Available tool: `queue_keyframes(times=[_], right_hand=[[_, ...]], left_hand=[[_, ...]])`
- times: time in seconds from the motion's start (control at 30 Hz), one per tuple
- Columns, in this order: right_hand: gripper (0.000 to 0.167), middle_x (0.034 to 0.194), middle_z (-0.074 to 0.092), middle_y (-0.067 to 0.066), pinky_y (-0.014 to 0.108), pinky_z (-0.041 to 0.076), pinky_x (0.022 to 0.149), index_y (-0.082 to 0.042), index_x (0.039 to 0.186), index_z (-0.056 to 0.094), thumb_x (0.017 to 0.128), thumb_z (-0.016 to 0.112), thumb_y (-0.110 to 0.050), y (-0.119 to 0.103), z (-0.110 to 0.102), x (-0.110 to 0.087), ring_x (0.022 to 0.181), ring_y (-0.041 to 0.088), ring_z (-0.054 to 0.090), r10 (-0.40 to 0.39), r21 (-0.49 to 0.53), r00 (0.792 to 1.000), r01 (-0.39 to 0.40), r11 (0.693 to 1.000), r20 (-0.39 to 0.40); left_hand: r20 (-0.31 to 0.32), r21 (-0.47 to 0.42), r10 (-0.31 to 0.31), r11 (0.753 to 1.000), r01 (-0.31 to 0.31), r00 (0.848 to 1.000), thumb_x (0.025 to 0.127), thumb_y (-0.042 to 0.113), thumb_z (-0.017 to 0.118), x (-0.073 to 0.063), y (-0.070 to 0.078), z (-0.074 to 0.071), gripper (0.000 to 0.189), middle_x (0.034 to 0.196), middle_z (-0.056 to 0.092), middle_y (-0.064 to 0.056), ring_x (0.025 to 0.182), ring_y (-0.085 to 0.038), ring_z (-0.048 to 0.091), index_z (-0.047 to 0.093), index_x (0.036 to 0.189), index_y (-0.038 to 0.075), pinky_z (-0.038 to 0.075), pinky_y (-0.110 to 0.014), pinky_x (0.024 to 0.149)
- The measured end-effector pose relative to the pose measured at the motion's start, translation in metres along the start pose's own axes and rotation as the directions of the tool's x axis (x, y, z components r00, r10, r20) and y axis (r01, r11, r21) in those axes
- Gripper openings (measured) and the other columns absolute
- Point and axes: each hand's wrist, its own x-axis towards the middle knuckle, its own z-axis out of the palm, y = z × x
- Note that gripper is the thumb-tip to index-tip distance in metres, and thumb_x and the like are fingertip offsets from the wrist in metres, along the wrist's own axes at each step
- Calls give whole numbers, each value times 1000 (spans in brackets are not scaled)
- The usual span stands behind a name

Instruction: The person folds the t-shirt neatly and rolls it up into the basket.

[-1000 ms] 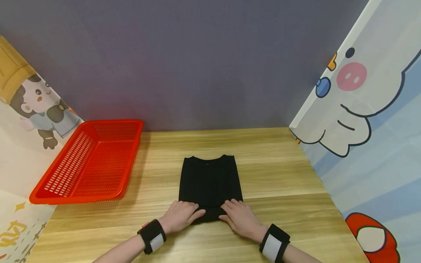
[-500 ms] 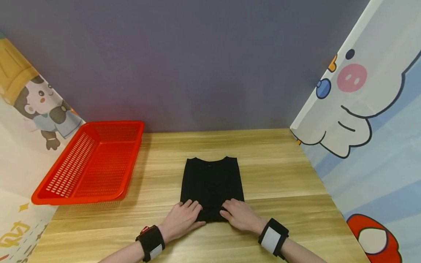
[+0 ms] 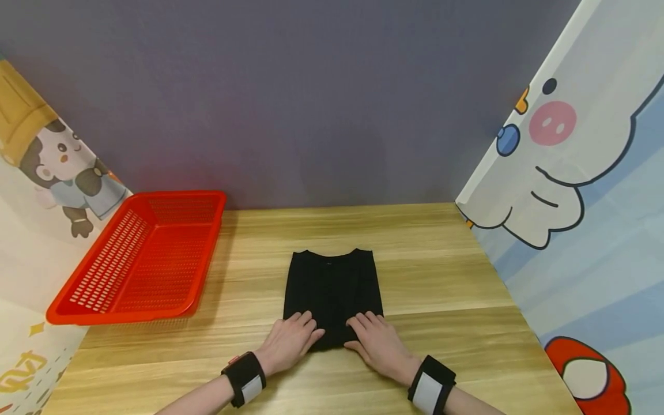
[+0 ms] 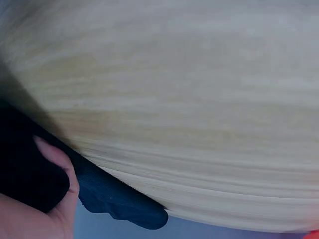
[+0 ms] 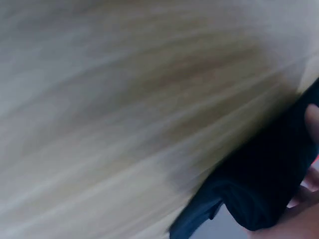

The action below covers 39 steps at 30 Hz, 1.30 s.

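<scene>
A black garment (image 3: 333, 291), possibly a tank top, lies folded into a neat block in the head view, neckline away from me. My left hand (image 3: 290, 344) rests over its lower left corner, fingers laid forward on the cloth and thumb pointing inward. Over the lower right corner, my right hand (image 3: 377, 344) presses the fabric, its thumb near the front edge. The left wrist view shows the thumb (image 4: 59, 158) against dark cloth. In the right wrist view, the rounded near edge of the black garment (image 5: 249, 194) shows, with fingertips (image 5: 313, 119) touching it.
To the left, a red plastic basket (image 3: 199, 276) with perforated walls stands at the edge of the wooden table (image 3: 436, 259). A grey panel (image 3: 332, 104) closes off the back. Cartoon-printed panels flank both sides. Each wrist wears a black strap (image 3: 244, 377).
A folded strip along the garment's near edge, distinct one second ago, now blends into the block. My left hand shifts and its thumb draws closer to the fingers; the right hand barely moves.
</scene>
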Motion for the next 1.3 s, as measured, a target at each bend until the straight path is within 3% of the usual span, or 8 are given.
queue_keyframes(times=[0.23, 0.4, 0.5, 0.67, 0.8, 0.97, 1.17, 1.3], right_hand=[[17, 86, 62, -7, 29, 47, 68, -16, 97, 65, 94, 68, -32, 7, 0, 5, 78, 10, 56, 44, 186, 997, -54, 981, 60], [14, 85, 64, -7, 31, 50, 71, -15, 96, 67, 99, 63, -28, 13, 0, 7, 79, 11, 59, 53, 276, 992, -82, 958, 111], [15, 86, 66, -6, 32, 50, 71, -15, 96, 68, 100, 61, -28, 15, -1, 9, 80, 11, 60, 53, 303, 990, -91, 949, 132], [18, 89, 68, -5, 34, 51, 73, -14, 98, 69, 101, 60, -30, 13, -4, 9, 82, 13, 61, 88, 292, 984, -131, 947, 156], [32, 103, 70, -3, 40, 54, 84, -15, 111, 66, 98, 61, -44, 9, -4, 3, 94, 15, 64, 133, 213, 977, -167, 963, 166], [53, 110, 65, -3, 42, 54, 85, -18, 125, 59, 89, 69, -56, 7, -2, -3, 100, 16, 60, 89, 87, 990, -99, 991, 110], [29, 97, 62, -7, 32, 49, 73, -20, 106, 65, 89, 72, -42, 10, 3, -4, 87, 11, 53, 4, 36, 1000, -4, 999, 6], [20, 91, 62, -7, 27, 46, 68, -18, 100, 69, 90, 72, -35, 14, 2, -1, 80, 9, 51, -1, 131, 1000, -1, 991, 15]], left_hand=[[-95, 148, 72, 987, -57, 993, 101, 49, 53, 0, 2, -2, 35, 80, 59, 5, 74, -13, 58, 62, 86, 19, 40, -24, 53], [-91, 188, 98, 979, -80, 991, 94, 65, 54, -4, 2, -5, 49, 93, 63, 4, 83, -14, 59, 65, 102, 18, 46, -28, 63], [-83, 213, 111, 973, -91, 990, 91, 71, 52, -5, 1, -4, 56, 93, 62, 3, 83, -15, 59, 64, 100, 17, 48, -29, 61], [-64, 209, 119, 972, -103, 991, 93, 64, 56, 0, -1, -4, 47, 81, 59, 4, 71, -14, 59, 59, 89, 17, 43, -26, 50], [-16, 141, 105, 985, -102, 994, 98, 55, 56, 5, -4, -6, 40, 76, 57, 5, 65, -12, 57, 58, 85, 17, 36, -23, 44], [32, 17, 76, 997, -76, 997, 104, 44, 50, 9, -6, -8, 36, 72, 54, 5, 59, -11, 57, 54, 80, 17, 28, -21, 43], [43, -38, 53, 998, -51, 998, 107, 40, 46, 9, -7, -8, 38, 66, 51, 7, 56, -10, 55, 50, 75, 19, 24, -21, 44], [-8, 52, 91, 995, -91, 996, 105, 44, 48, 4, -7, -5, 33, 77, 59, 7, 66, -11, 60, 60, 88, 19, 35, -22, 46]])
